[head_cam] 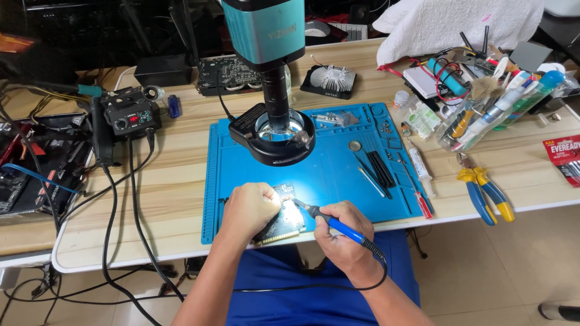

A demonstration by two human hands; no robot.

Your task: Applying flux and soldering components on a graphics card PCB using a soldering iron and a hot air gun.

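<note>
A: The board [283, 222] is lying at the mat's [338, 175] near edge, under the left hand [251, 208], which is curling over and pinning it.

B: Thin, stiff, fragile, I'd judge (hold its edges).

A: The right hand [338, 232] is gripping the iron [335, 223] pen-style, tip touching the board.

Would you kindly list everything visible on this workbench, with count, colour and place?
circuit board: one, dark, front edge of mat
soldering iron: one, blue handle, tip on board
mat: one, blue, table centre
microscope: one, teal and black, above mat
soldering station: one, black, left
pliers: one, blue-yellow handles, right
syringe: one, white, mat's right edge
heatsink: one, silver, behind mat
left hand: on board
right hand: grips iron
</note>
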